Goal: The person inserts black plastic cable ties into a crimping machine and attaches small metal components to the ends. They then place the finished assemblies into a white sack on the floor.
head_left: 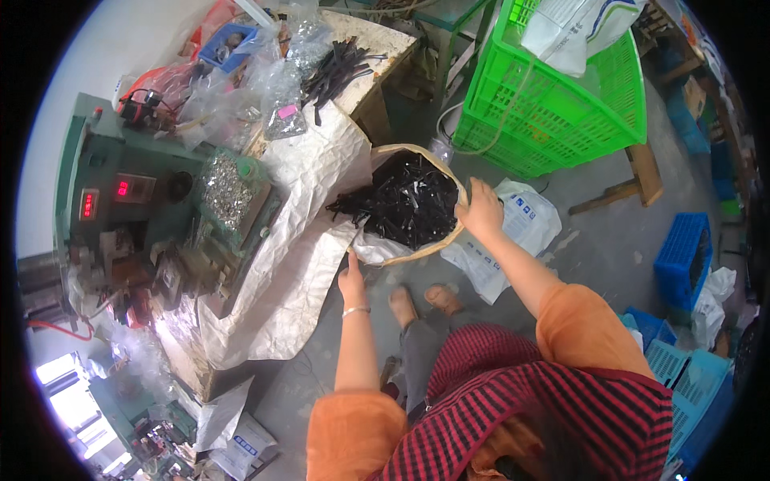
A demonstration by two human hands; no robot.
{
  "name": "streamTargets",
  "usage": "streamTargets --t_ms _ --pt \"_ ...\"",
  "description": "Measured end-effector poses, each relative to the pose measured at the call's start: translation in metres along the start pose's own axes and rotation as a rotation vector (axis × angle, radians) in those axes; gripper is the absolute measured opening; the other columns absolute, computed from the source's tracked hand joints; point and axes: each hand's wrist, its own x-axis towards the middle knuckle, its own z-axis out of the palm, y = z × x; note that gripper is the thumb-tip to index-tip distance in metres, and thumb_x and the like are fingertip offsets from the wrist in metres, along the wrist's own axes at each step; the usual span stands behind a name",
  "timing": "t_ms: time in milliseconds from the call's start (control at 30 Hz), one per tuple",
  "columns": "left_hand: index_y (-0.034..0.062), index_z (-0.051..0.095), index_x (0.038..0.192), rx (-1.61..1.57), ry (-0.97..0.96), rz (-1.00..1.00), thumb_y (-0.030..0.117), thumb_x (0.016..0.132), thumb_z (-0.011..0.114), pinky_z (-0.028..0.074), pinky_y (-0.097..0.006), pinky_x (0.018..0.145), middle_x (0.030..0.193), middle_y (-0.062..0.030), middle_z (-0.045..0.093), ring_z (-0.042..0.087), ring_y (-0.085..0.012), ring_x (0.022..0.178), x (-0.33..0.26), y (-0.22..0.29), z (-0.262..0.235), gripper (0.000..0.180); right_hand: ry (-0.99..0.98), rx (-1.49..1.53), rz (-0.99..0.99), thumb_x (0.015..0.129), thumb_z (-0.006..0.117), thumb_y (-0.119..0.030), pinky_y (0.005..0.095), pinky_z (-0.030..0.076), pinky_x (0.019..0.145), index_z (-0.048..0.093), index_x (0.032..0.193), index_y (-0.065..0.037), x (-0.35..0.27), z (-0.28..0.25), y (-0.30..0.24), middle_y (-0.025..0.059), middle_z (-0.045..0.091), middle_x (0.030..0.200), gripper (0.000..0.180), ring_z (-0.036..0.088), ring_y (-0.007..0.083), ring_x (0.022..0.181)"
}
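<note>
A round, tan-rimmed container (391, 261) stands in front of me, filled with black strips (415, 192); it could be a bin or an open sack, I cannot tell which. My left hand (350, 282) grips its near left edge, thumb up along the rim. On the right side of the same rim, my right hand (482, 210) has its fingers curled over the edge. Some strips spill over the left edge toward a creased white woven sheet (301, 232), which drapes from the workbench down beside the container.
At left stands a green machine (120, 164) with red displays and a tray of small metal parts (231, 191). More black strips (341, 70) lie on the bench (377, 40). A green crate (553, 112) is at back right; a white bag (529, 220) lies on the floor near blue baskets (682, 260).
</note>
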Motion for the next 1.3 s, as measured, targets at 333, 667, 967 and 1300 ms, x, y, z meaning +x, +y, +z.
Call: streamTargets --t_ms 333,667,967,1300 --pt "-0.0089 0.053 0.121 -0.310 -0.114 0.171 -0.002 0.083 0.062 0.053 -0.037 0.078 0.117 -0.0173 0.060 0.062 -0.0258 0.101 0.069 -0.034 0.085 0.040 -0.354 0.223 0.884 0.089 0.052 -0.027 0.0408 0.055 0.063 0.074 0.089 0.000 -0.013 0.059 0.130 0.0162 0.071 0.072 0.034 0.072 0.0319 0.064" --pt "-0.0089 0.067 0.069 0.897 -0.256 0.485 0.043 0.086 0.071 0.051 -0.050 0.071 0.071 -0.0333 0.065 0.069 -0.0446 0.075 0.101 -0.034 0.019 0.055 -0.383 -0.081 0.548 0.095 0.052 -0.035 0.0458 0.054 0.081 0.074 0.101 -0.006 -0.047 0.077 0.060 0.0207 0.072 0.099 0.037 0.069 0.0386 0.093" --pt "-0.0009 0.068 0.078 0.886 -0.286 0.516 0.024 0.084 0.072 0.054 -0.039 0.062 0.075 -0.0150 0.067 0.068 -0.0266 0.070 0.116 -0.002 0.069 0.026 -0.449 0.235 1.012 0.093 0.053 -0.034 0.0421 0.053 0.080 0.075 0.096 -0.002 -0.044 0.063 0.067 0.0168 0.074 0.088 0.039 0.072 0.0320 0.085" --pt "-0.0043 0.062 0.101 0.597 -0.664 0.552 0.017 0.093 0.058 0.052 -0.042 0.074 0.093 -0.0137 0.065 0.063 -0.0267 0.084 0.093 0.084 0.066 0.023 -0.332 -0.014 0.573 0.079 0.064 -0.021 0.0523 0.054 0.069 0.076 0.079 -0.006 -0.039 0.097 0.090 0.0199 0.072 0.087 0.019 0.068 0.0380 0.075"
